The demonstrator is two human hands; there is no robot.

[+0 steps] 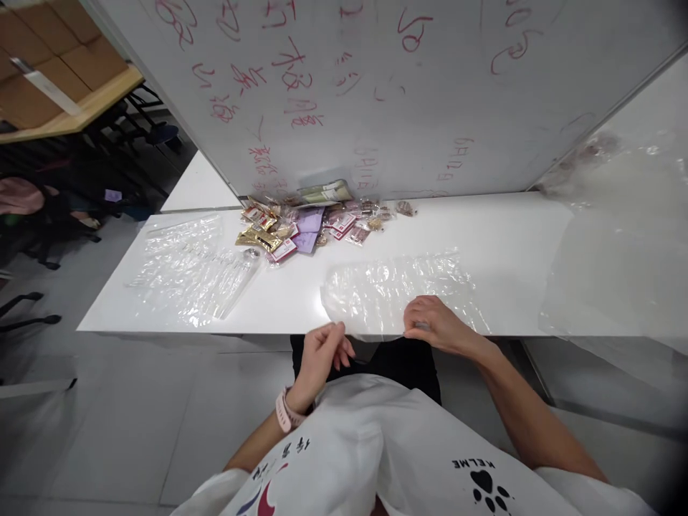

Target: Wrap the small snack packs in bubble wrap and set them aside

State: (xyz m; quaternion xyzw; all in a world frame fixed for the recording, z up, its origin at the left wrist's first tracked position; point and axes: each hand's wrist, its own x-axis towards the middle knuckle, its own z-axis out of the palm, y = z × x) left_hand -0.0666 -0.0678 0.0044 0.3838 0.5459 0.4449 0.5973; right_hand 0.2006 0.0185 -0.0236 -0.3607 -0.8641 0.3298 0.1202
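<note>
A clear, crinkled plastic bag (376, 287) lies flat on the white table, its near edge reaching the table's front edge. At the bag's near left corner, my left hand (325, 347) is closed, thumb against the fingers, pinching the film. My right hand (438, 326) is curled over the near right part of the bag and grips its edge. Its fingertips are partly hidden beneath the hand. Between the two hands the near edge of the film is stretched across.
More clear plastic bags (188, 272) are spread at the table's left. Small wrapped packets (306, 233), gold, purple and red-white, are heaped against the whiteboard (322, 107). A large translucent plastic sheet (618, 251) covers the right end. Cardboard boxes (59, 64) stand at far left.
</note>
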